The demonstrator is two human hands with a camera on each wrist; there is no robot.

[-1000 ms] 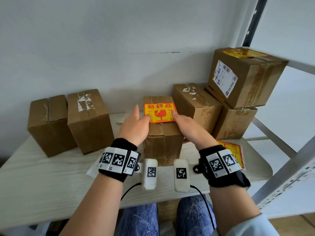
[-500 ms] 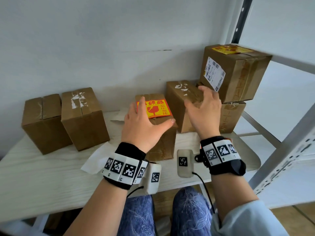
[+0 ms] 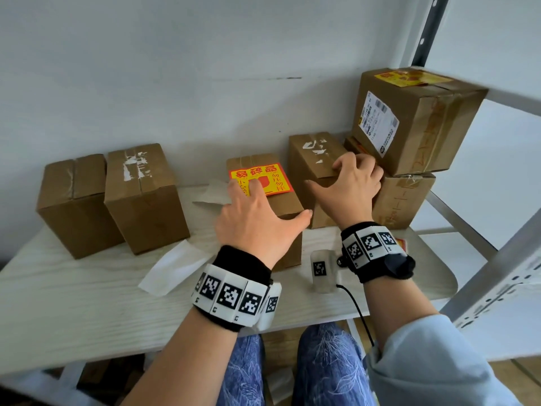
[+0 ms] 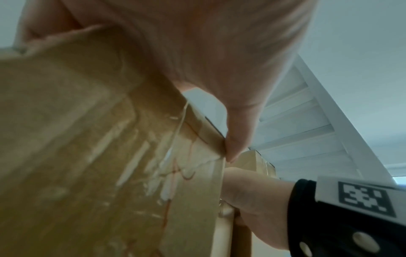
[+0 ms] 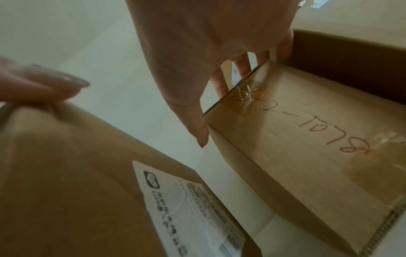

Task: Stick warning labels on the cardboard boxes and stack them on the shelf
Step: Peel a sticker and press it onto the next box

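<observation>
The labelled box (image 3: 263, 200) stands near the middle of the counter (image 3: 73, 303), a little toward its back edge, with the red and yellow warning label (image 3: 272, 177) stuck on its top. The left hand (image 3: 257, 221) is laid over this top with the fingers spread and the thumb stretched to the right corner. The right hand (image 3: 348, 189) is curled over the near top edge of the neighbouring box (image 3: 316, 168), which carries no label yet. Just beside it, at the right back corner, two boxes (image 3: 409, 142) are stacked. If the neighbouring box is pulled out carelessly, this stack could be knocked, because it stands so close. The labelled box could also be pushed aside, as it is only pressed from above.
</observation>
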